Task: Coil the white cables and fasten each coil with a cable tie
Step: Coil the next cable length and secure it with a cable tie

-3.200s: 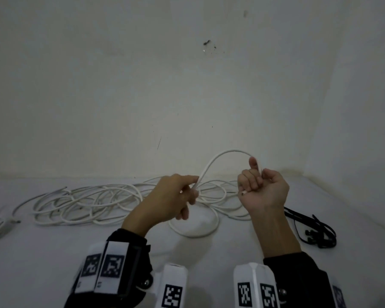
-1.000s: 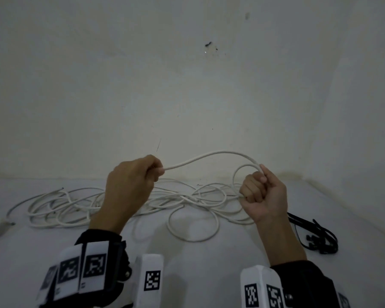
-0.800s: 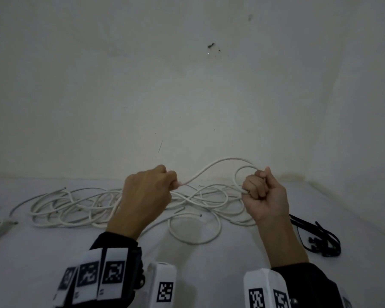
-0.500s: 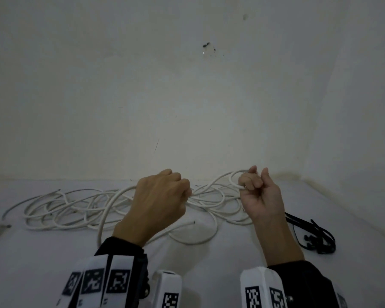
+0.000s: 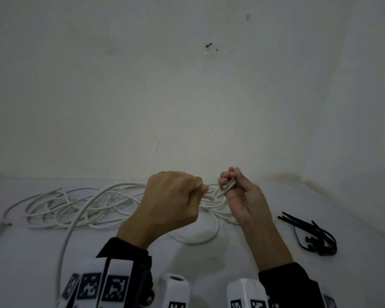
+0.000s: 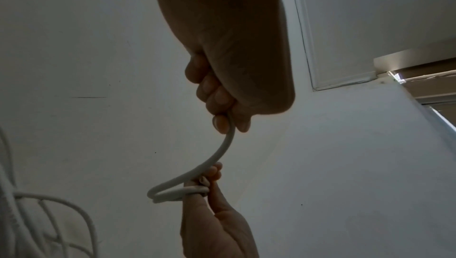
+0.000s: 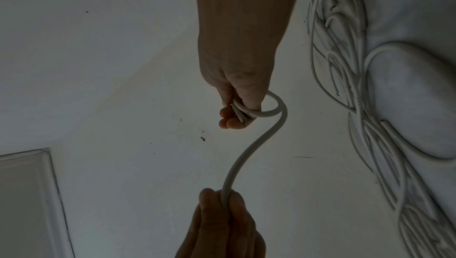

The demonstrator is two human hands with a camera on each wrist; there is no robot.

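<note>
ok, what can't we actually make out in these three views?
- Head: left hand covers its own grip on the white cable.
- Head: cable runs off the bottom edge; its far end is unseen.
- Head: black cable ties too tangled to count.
- Right wrist: floor pile blurred, strands inseparable.

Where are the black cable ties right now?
In the head view the black cable ties lie untouched in a small pile on the white surface at far right, just beyond the right hand and near the side wall.
</note>
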